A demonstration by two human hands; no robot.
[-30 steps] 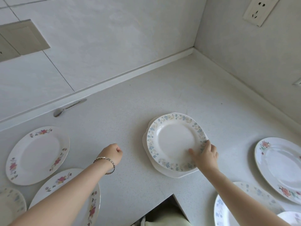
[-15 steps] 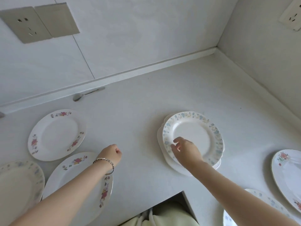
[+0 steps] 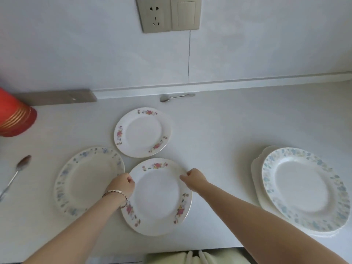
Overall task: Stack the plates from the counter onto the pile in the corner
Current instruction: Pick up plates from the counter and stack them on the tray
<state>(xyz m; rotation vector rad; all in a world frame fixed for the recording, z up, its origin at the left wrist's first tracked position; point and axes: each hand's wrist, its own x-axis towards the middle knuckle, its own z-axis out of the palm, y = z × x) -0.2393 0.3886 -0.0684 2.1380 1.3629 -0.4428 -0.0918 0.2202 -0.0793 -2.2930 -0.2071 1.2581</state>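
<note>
left hand point(image 3: 122, 184) and right hand point(image 3: 193, 177) each pinch opposite rims of the nearer red-flowered plate point(image 3: 158, 195).

Three loose plates: a near red-flowered plate point(image 3: 158, 197), a far red-flowered plate point(image 3: 142, 133), a blue-flowered plate point(image 3: 89, 180). The pile point(image 3: 304, 189) shows two more. Also two spoons point(image 3: 177, 97) point(image 3: 23, 162) and one red cup stack point(image 3: 13, 115).

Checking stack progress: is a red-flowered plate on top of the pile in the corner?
No: the top plate of the pile carries a blue floral rim, not red flowers.
</note>
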